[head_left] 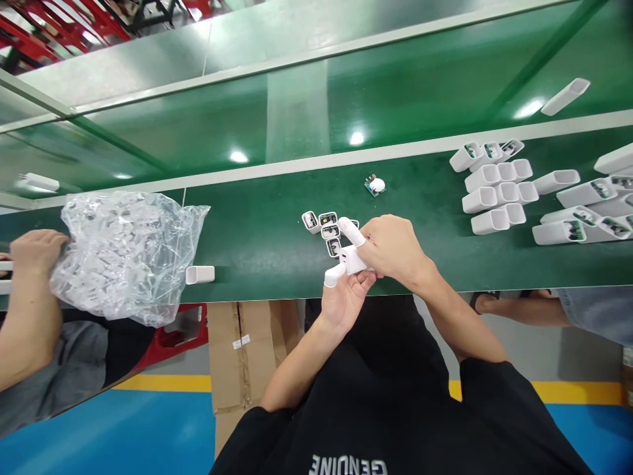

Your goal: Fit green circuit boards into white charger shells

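Near the table's front edge, both my hands grip a small white charger housing with port slots on the end facing left. My left hand supports it from below, fingers closed on it. From above and the right, my right hand has its fingers wrapped round it. White finger cots cover both thumbs. Just beyond my hands stand several white housings with circuit parts showing inside; my right hand partly hides one. Farther back lies a loose circuit board with a white blob on it.
At left are a clear plastic bag of white parts, a lone white housing and a co-worker's hand. Rows of white housings stand at right, with more beyond. A raised ledge runs behind; cardboard boxes sit below.
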{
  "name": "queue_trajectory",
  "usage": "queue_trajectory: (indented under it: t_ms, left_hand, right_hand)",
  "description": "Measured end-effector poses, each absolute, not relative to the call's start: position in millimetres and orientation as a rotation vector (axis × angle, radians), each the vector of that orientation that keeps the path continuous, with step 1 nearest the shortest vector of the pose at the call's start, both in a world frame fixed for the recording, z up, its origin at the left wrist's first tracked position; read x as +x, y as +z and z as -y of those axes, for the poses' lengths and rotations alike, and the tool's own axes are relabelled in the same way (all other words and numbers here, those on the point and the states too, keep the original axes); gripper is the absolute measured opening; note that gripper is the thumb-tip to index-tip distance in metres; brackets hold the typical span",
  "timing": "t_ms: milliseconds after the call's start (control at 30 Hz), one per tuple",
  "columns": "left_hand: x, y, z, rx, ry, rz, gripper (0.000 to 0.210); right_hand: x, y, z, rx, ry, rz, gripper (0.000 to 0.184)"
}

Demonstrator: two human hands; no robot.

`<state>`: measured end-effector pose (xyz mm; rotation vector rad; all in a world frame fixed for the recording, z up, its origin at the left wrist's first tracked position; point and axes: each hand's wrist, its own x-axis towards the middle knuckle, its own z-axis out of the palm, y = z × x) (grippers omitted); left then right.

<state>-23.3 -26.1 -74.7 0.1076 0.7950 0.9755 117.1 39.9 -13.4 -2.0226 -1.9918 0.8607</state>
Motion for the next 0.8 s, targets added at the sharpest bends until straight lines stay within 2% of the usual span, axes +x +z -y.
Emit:
queue_trajectory:
  t_ms: [667, 800]
  left_hand:
    - [-18.8, -58.6, 29.8, -0.313, 0.872, -0.796, 0.05]
    - [-18.8, -60.2, 32.1, -0.271, 0.849, -0.799, 0.044]
  right_hand:
    - [120.2, -9.1, -31.1, -2.104, 0.852, 2.056, 0.046]
    - [123.2, -12.5, -28.2, -2.105, 0.842, 2.048, 0.043]
